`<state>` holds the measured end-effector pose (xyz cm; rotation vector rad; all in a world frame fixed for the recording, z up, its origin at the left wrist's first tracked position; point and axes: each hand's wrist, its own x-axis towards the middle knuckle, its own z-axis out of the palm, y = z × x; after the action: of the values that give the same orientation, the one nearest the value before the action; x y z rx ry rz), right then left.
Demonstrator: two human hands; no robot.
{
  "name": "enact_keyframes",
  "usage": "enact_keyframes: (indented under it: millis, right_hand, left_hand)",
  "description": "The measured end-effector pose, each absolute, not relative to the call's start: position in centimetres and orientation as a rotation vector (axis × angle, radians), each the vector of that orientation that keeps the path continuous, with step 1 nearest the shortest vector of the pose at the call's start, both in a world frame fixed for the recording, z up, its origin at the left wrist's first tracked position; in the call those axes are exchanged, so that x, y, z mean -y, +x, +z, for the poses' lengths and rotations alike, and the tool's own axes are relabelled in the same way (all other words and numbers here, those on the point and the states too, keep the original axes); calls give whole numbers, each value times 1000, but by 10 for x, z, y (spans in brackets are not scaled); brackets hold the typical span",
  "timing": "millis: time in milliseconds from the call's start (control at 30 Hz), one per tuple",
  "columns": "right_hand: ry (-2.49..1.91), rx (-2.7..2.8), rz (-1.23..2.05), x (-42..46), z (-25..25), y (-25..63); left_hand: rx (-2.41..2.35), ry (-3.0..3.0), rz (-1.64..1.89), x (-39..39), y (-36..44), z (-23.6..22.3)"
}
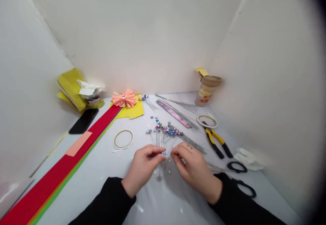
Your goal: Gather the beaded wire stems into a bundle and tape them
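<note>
My left hand (147, 164) pinches a small blue paper star (163, 153) between thumb and forefinger. Just to its right, my right hand (192, 167) is closed in a pinch; a thin wire seems to run near its fingertips, but what they hold is too fine to make out. Beyond both hands lies a cluster of small coloured stars on wire stems (166, 130), in pink, blue and purple. A single green star (169, 171) sits on the table between my wrists.
Bare wires (191, 140), patterned paper strips (173, 113), tape rolls (123, 139), pliers (214, 138) and black-handled scissors (237, 167) lie around. A lidded cup (207, 91) stands at the back right. Long coloured paper (58, 164), a pink bow (124, 98) and a phone (83, 121) are left.
</note>
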<state>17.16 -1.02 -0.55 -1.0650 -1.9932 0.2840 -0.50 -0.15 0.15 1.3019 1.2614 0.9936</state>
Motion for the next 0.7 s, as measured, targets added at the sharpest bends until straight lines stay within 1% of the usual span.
enact_keyframes:
  millis: [267,700]
  right_hand:
    - [-1045,2029,179,15,-8,170]
    - [-1044,2031,188,14,-12,166]
  left_hand:
    - [-1255,1323,985,5,-2,-1]
    - [-1268,1288,964,7,0,-2]
